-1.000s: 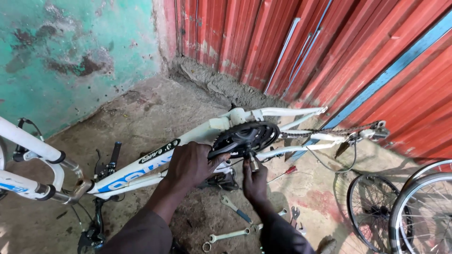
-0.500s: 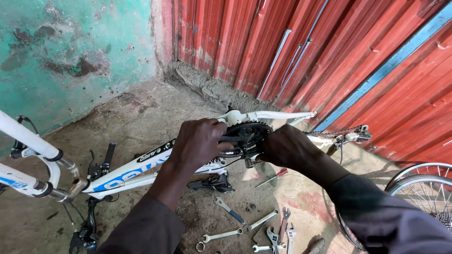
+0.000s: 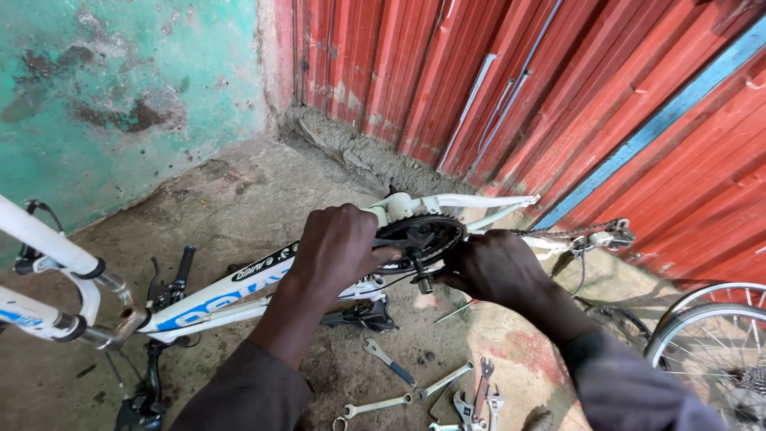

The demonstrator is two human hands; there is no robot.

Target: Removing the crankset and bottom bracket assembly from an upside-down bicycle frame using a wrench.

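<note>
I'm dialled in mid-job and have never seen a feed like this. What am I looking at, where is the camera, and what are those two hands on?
There is no machine here: a person works with two bare hands, and the single camera sits on that person's head, looking down at them. A white and blue bicycle frame lies upside down on a rough concrete floor, in a corner between a green wall and a red corrugated metal wall. The left hand presses down on the frame beside the black toothed chainring. The right hand is at the crank just under that chainring; whether it holds anything there, I cannot tell. On the floor below lie several wrenches and pliers. Spoked wheels show at the right edge, and the fork at the left.
</note>
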